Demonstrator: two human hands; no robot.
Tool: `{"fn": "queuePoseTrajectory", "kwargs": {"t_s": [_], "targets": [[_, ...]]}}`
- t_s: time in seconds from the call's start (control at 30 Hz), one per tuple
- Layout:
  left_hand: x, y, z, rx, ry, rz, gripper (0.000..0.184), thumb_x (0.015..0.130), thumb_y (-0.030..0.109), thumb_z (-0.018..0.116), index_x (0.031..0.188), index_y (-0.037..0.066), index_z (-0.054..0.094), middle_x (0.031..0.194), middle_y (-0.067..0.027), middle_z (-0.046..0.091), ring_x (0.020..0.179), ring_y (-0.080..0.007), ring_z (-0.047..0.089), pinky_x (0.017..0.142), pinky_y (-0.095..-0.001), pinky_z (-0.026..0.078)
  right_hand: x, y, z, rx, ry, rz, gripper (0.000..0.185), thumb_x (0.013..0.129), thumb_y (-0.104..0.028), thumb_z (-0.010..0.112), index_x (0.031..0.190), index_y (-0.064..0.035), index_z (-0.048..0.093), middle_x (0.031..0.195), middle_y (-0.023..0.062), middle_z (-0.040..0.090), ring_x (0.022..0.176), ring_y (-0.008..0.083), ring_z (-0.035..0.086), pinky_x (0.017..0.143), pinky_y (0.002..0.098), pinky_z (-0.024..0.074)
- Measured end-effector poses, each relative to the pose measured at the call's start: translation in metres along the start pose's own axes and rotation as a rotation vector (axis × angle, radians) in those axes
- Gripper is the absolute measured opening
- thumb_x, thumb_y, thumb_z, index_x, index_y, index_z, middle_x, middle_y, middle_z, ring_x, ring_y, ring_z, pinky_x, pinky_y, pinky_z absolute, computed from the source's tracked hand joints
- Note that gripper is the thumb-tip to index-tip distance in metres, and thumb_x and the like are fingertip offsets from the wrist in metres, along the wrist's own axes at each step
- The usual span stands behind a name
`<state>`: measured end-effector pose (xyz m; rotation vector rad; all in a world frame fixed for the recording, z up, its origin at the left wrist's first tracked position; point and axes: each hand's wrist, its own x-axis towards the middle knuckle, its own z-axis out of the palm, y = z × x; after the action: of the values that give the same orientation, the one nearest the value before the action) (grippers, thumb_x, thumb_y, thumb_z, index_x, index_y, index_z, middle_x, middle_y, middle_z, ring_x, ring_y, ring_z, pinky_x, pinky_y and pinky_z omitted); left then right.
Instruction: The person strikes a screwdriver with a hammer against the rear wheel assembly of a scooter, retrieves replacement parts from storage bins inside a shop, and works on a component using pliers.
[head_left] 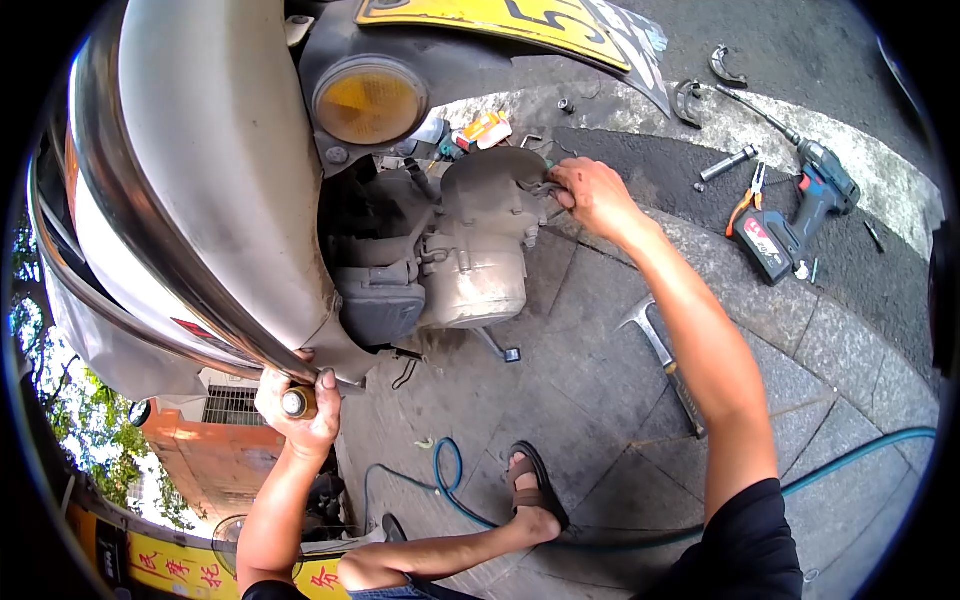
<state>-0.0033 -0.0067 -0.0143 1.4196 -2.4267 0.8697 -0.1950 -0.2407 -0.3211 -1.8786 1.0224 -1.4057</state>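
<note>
My left hand [298, 405] is closed around a round-ended handle [297, 402] at the lower edge of the scooter's pale body panel [215, 130]. With fingers pinched together, my right hand [590, 195] is at the outer end of the dusty engine housing [485, 240]; what the fingertips hold is too small to make out. The amber indicator light [370, 102] and a yellow licence plate [500, 22] are above the engine.
At the right lie a cordless impact wrench [825, 185], orange-handled pliers [747, 200], a socket [730, 163] and curved brake shoes [687, 103]. A hacksaw [668, 362] rests on the paving below my right forearm. A teal hose [860, 452] crosses the ground.
</note>
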Motion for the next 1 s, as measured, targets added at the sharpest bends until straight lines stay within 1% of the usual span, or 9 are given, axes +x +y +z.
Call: {"fn": "queuePoseTrajectory", "kwargs": {"t_s": [0.17, 0.33, 0.5, 0.57, 0.67, 0.8, 0.9, 0.97, 1.0], "targets": [[-0.011, -0.008, 0.000, -0.027, 0.012, -0.075, 0.025, 0.078, 0.016, 0.070, 0.090, -0.004, 0.060, 0.082, -0.0146, 0.064, 0.071, -0.0276, 0.060, 0.073, -0.0341, 0.048, -0.004, -0.001, 0.003, 0.049, 0.043, 0.012, 0.022, 0.079, -0.010, 0.061, 0.099, -0.0012, 0.063, 0.088, 0.0155, 0.060, 0.090, 0.0377, 0.058, 0.074, 0.0472, 0.0451], [-0.011, -0.005, 0.002, -0.013, 0.030, -0.070, 0.026, 0.079, 0.016, 0.069, 0.095, -0.004, 0.061, 0.083, -0.0133, 0.064, 0.070, -0.0250, 0.059, 0.072, -0.0322, 0.047, 0.000, -0.005, 0.005, -0.024, -0.012, 0.108, 0.021, 0.080, -0.010, 0.059, 0.098, -0.0025, 0.064, 0.088, 0.0175, 0.063, 0.088, 0.0390, 0.060, 0.073, 0.0489, 0.0451], [-0.008, -0.002, 0.001, 0.004, 0.023, -0.074, 0.025, 0.080, 0.015, 0.068, 0.096, -0.004, 0.061, 0.083, -0.0121, 0.063, 0.070, -0.0225, 0.058, 0.071, -0.0309, 0.047, -0.004, 0.007, 0.008, 0.048, 0.045, 0.031, 0.025, 0.082, -0.012, 0.061, 0.104, -0.0028, 0.064, 0.088, 0.0190, 0.064, 0.087, 0.0393, 0.061, 0.074, 0.0464, 0.0472], [-0.010, -0.003, 0.002, -0.022, 0.031, -0.067, 0.025, 0.080, 0.013, 0.067, 0.098, -0.004, 0.060, 0.084, -0.0119, 0.063, 0.070, -0.0221, 0.057, 0.071, -0.0307, 0.047, -0.008, 0.017, 0.018, 0.275, 0.072, 0.079, 0.030, 0.083, -0.016, 0.063, 0.109, -0.0007, 0.063, 0.097, 0.0193, 0.066, 0.091, 0.0368, 0.063, 0.078, 0.0415, 0.0491], [-0.010, -0.002, 0.004, -0.043, 0.056, -0.080, 0.025, 0.080, 0.013, 0.067, 0.097, -0.004, 0.060, 0.083, -0.0118, 0.063, 0.070, -0.0222, 0.057, 0.072, -0.0308, 0.047, -0.011, 0.024, 0.029, 0.301, 0.109, 0.083, 0.032, 0.085, -0.018, 0.063, 0.111, 0.0016, 0.062, 0.104, 0.0193, 0.066, 0.096, 0.0345, 0.064, 0.082, 0.0383, 0.0497], [-0.006, 0.005, 0.001, 0.008, 0.040, -0.058, 0.025, 0.080, 0.014, 0.068, 0.095, -0.004, 0.061, 0.082, -0.0113, 0.063, 0.070, -0.0217, 0.057, 0.071, -0.0309, 0.047, -0.013, 0.024, 0.033, 0.310, 0.118, 0.065, 0.032, 0.086, -0.018, 0.063, 0.111, 0.0014, 0.062, 0.107, 0.0187, 0.065, 0.099, 0.0338, 0.064, 0.084, 0.0376, 0.0497], [-0.003, 0.012, 0.001, -0.094, 0.004, -0.193, 0.025, 0.080, 0.015, 0.068, 0.095, -0.004, 0.061, 0.081, -0.0111, 0.062, 0.069, -0.0216, 0.057, 0.071, -0.0308, 0.046, -0.014, 0.028, 0.036, 0.326, 0.163, 0.036, 0.032, 0.086, -0.018, 0.063, 0.111, 0.0011, 0.062, 0.110, 0.0184, 0.064, 0.101, 0.0332, 0.063, 0.086, 0.0373, 0.0495], [-0.011, -0.005, 0.001, -0.021, 0.007, -0.075, 0.029, 0.083, 0.015, 0.064, 0.103, -0.005, 0.060, 0.084, -0.0084, 0.060, 0.075, -0.0164, 0.053, 0.073, -0.0285, 0.044, -0.015, 0.026, 0.036, 0.313, 0.169, 0.045, 0.032, 0.086, -0.019, 0.063, 0.110, 0.0014, 0.062, 0.112, 0.0179, 0.064, 0.102, 0.0326, 0.063, 0.087, 0.0374, 0.0493], [-0.012, -0.005, 0.001, -0.022, 0.005, -0.073, 0.029, 0.083, 0.015, 0.064, 0.103, -0.005, 0.060, 0.084, -0.0084, 0.060, 0.075, -0.0164, 0.053, 0.073, -0.0285, 0.044, -0.016, 0.026, 0.036, 0.313, 0.170, 0.048, 0.032, 0.086, -0.019, 0.063, 0.110, 0.0014, 0.062, 0.112, 0.0179, 0.064, 0.102, 0.0326, 0.063, 0.087, 0.0374, 0.0493]]}}
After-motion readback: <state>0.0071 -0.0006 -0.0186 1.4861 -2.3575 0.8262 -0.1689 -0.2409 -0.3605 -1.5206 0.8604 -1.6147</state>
